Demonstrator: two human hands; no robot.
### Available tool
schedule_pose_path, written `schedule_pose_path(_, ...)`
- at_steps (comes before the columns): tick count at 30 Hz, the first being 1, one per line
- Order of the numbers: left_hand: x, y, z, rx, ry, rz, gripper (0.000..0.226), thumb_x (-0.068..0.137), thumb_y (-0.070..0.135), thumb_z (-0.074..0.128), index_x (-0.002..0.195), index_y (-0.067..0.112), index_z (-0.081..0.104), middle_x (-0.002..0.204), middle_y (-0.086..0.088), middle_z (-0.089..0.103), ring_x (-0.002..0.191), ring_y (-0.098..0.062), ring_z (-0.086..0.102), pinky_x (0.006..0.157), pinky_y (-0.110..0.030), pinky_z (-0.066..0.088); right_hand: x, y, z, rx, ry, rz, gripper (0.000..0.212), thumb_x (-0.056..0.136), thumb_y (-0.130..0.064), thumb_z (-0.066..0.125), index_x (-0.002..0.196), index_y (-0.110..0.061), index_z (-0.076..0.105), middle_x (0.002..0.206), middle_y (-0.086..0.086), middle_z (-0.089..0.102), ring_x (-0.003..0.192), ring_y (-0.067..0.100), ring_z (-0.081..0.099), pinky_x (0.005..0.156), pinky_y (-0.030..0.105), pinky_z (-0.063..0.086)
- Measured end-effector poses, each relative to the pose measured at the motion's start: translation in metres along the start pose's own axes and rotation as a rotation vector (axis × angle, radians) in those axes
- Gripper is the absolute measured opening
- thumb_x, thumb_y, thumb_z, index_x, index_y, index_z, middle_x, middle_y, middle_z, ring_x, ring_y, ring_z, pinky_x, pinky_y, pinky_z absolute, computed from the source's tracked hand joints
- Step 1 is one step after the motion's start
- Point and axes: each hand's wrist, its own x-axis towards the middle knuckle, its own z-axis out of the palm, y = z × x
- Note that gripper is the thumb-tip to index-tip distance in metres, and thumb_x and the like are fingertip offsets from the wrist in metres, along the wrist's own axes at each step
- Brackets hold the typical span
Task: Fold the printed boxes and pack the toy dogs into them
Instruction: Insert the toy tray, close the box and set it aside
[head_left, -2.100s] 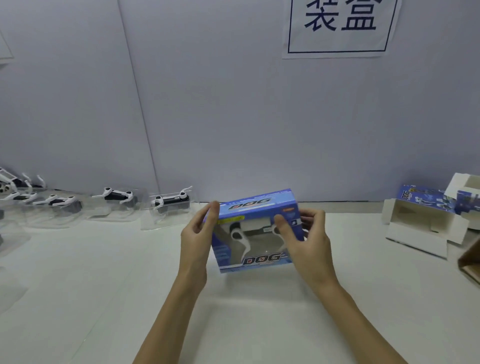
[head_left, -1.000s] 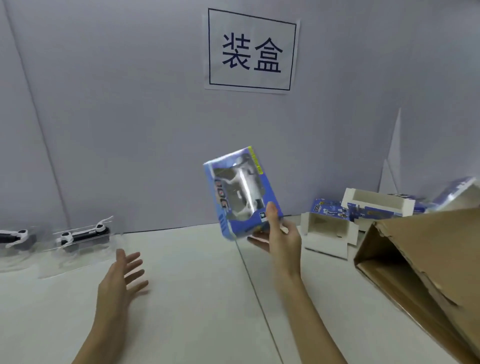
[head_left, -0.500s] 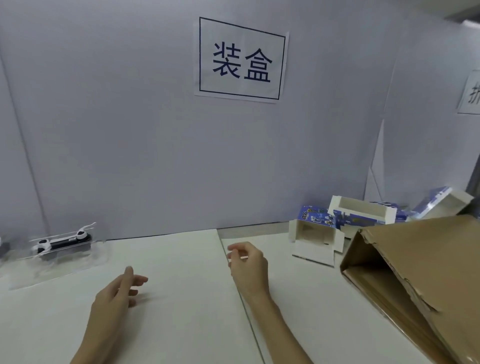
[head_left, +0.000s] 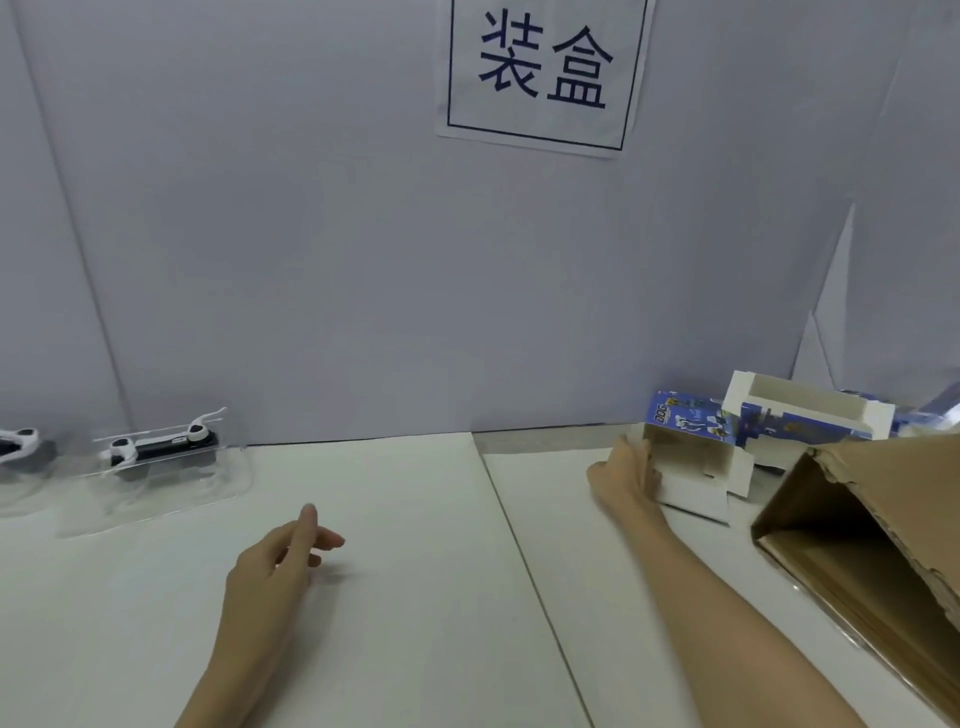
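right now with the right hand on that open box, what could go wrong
The right hand grips the nearest open printed box by its left wall only, so pulling may crush or skew it. A second open box sits close behind and could be dragged along or knocked. The tilted cardboard carton stands just to the right, so a loose flap might catch on it.

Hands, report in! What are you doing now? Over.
Right hand gripping open printed box. Left hand relaxed above table, holding nothing. Toy dog waiting far left. Nothing in the way.
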Motion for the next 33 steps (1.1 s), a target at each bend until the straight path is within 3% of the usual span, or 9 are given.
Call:
schedule_pose_path(7,-0.006,0.006,-0.001,-0.015,0.003,0.000,0.042,0.105,0.044,0.053,0.083,0.021,0.080,0.089,0.013,0.076,0.089,-0.019,0.067,0.086,-0.044,0.050,-0.075,-0.043,0.017,0.044,0.101,-0.248,0.042,0.103,-0.021,0.052,0.144,-0.014,0.055,0.145,0.013,0.047,0.117,0.038,0.056,0.102,0.041,0.041)
schedule_pose_path(10,-0.008,0.007,-0.001,0.013,0.009,0.032,0.020,0.103,0.024,0.061,0.093,0.030,0.078,0.106,0.007,0.074,0.096,-0.020,0.066,0.088,-0.042,0.053,-0.122,-0.067,0.009,0.106,0.231,-0.472,0.022,0.099,-0.020,0.063,0.119,-0.017,0.069,0.114,0.007,0.063,0.104,0.031,0.062,0.095,0.043,0.043)
schedule_pose_path(14,-0.013,0.008,0.003,0.197,-0.016,0.258,0.062,0.089,0.006,0.076,0.127,0.051,0.056,0.131,0.003,0.051,0.114,-0.023,0.057,0.079,-0.025,0.050,-0.171,-0.084,-0.006,0.309,0.437,-0.697,0.023,0.079,0.002,0.073,0.093,-0.015,0.066,0.085,0.000,0.065,0.074,0.023,0.061,0.075,0.038,0.049)
schedule_pose_path(19,-0.017,0.012,0.008,0.772,0.018,0.666,0.121,0.057,0.046,0.100,0.157,0.042,0.033,0.168,-0.010,0.027,0.153,-0.038,0.028,0.107,-0.058,0.037,-0.201,-0.083,-0.015,0.457,0.345,-0.997,0.032,0.086,-0.011,0.063,0.112,-0.021,0.047,0.097,0.001,0.069,0.084,0.015,0.053,0.069,0.024,0.051)
schedule_pose_path(22,-0.014,0.024,0.010,0.927,0.067,0.843,0.093,0.074,0.062,0.076,0.155,0.038,0.037,0.166,-0.012,0.035,0.152,-0.035,0.033,0.112,-0.064,0.025,-0.211,-0.083,-0.017,0.524,0.211,-1.121,0.050,0.085,-0.010,0.068,0.128,-0.025,0.045,0.107,-0.004,0.066,0.093,0.016,0.061,0.073,0.029,0.059)
schedule_pose_path(25,-0.014,0.029,0.008,0.875,0.204,0.950,0.074,0.081,0.038,0.070,0.150,0.037,0.043,0.158,-0.007,0.049,0.144,-0.025,0.046,0.111,-0.062,0.027,-0.215,-0.088,-0.029,0.650,0.217,-1.156,0.049,0.091,-0.013,0.065,0.136,-0.022,0.049,0.125,-0.016,0.056,0.108,0.017,0.064,0.087,0.027,0.058)
schedule_pose_path(28,-0.018,0.040,0.000,0.657,0.268,0.943,0.062,0.093,0.030,0.075,0.148,0.034,0.047,0.146,-0.010,0.054,0.131,-0.030,0.052,0.107,-0.055,0.039,-0.208,-0.087,-0.046,0.803,0.375,-1.037,0.032,0.102,-0.024,0.051,0.134,-0.017,0.055,0.135,-0.015,0.054,0.124,0.013,0.055,0.106,0.027,0.044)
schedule_pose_path(31,-0.023,0.055,-0.007,0.325,0.199,0.765,0.083,0.084,0.028,0.079,0.155,0.040,0.038,0.142,-0.002,0.048,0.128,-0.018,0.048,0.099,-0.022,0.045,-0.199,-0.082,-0.062,0.989,0.347,-0.806,0.043,0.107,-0.043,0.043,0.145,-0.023,0.044,0.145,-0.010,0.053,0.134,0.017,0.053,0.109,0.027,0.042)
schedule_pose_path(33,-0.026,0.060,-0.007,0.135,0.134,0.656,0.086,0.085,0.028,0.079,0.157,0.045,0.034,0.140,0.009,0.051,0.126,-0.012,0.052,0.094,-0.012,0.048,-0.197,-0.079,-0.067,1.058,0.212,-0.744,0.049,0.106,-0.054,0.041,0.148,-0.031,0.039,0.148,-0.013,0.053,0.135,0.015,0.053,0.109,0.027,0.044)
